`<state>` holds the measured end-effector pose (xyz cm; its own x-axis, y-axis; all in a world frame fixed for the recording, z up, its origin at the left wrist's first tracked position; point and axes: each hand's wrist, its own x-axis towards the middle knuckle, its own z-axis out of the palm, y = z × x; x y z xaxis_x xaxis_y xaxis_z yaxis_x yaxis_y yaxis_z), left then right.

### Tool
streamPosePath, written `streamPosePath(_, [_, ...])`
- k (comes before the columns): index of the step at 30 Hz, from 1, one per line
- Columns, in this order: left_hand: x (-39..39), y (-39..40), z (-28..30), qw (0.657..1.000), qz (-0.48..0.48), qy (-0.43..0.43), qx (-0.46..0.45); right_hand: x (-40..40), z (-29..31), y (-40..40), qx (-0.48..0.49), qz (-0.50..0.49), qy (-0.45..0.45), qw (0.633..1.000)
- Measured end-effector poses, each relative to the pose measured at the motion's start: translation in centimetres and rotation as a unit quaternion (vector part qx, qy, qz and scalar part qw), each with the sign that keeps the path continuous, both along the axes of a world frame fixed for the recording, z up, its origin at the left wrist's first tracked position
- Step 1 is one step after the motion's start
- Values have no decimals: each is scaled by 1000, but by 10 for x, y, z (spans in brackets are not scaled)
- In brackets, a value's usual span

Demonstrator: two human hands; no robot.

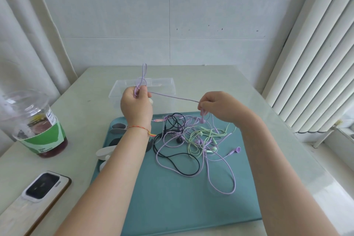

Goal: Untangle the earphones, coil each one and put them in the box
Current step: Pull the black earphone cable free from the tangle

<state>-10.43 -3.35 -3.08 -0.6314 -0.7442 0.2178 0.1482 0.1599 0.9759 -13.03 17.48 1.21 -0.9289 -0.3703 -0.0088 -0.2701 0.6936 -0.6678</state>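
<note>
Left hand (pixel 136 105) pinches looped purple cord (pixel 173 97), right hand (pixel 216 105) pinches its far end — taut at frame centre. Cord judged light, limp, snag-prone; grip near loops. Tangle (pixel 193 140) below, box (pixel 124 87) empty behind.

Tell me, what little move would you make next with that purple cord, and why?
Probably wind another loop: the left hand pinches loops of the purple earphone cord, a taut stretch runs to the right hand, and its far end still trails into the tangle on the teal mat. The clear box looks empty.
</note>
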Motion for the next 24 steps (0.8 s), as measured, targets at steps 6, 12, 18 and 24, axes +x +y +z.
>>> streamPosePath(6, [10,8,10,928,-127,-206,-283,5,7,-5,-63,12,3,998])
streamPosePath(12, [29,28,31,895,-359,-55,-258,18,16,-15,-71,62,28,995])
streamPosePath(18, [23,22,26,901,-379,-63,-200,17,13,-19,-77,74,4,994])
streamPosePath(24, [8,10,23,976,-178,76,103,6,2,-9,-115,67,-52,990])
